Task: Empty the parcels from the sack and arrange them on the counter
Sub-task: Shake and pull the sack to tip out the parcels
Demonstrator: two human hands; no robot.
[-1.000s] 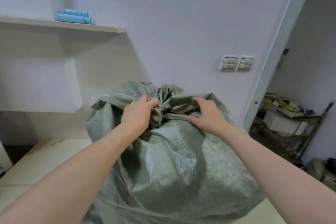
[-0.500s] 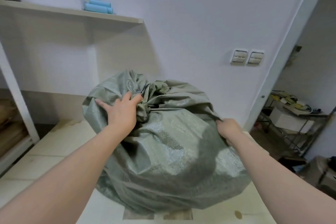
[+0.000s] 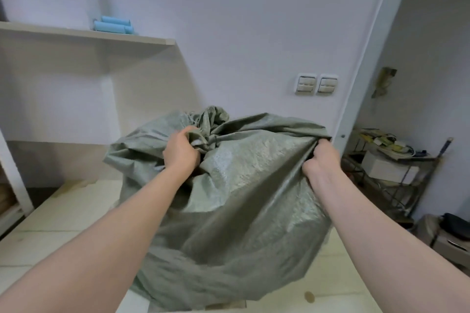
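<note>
Fingers [image 3: 187,136] of left hand [image 3: 181,151] curl into the bunched neck of the grey-green woven plastic sack [image 3: 249,198]. Right hand [image 3: 321,159] pinches a fold at the sack's 2 o'clock corner. The sack bulges toward 6 o'clock beneath both grips, over the pale surface [image 3: 63,223]; contact cannot be told. No parcels show. Judgement: loosen the neck first, then tip slowly with the mouth low over the surface.

A person's arms, seen from their own viewpoint: left forearm [image 3: 114,231] and right forearm [image 3: 368,223] bare along their visible length, left hand [image 3: 181,151] and right hand [image 3: 321,160] bare too.
</note>
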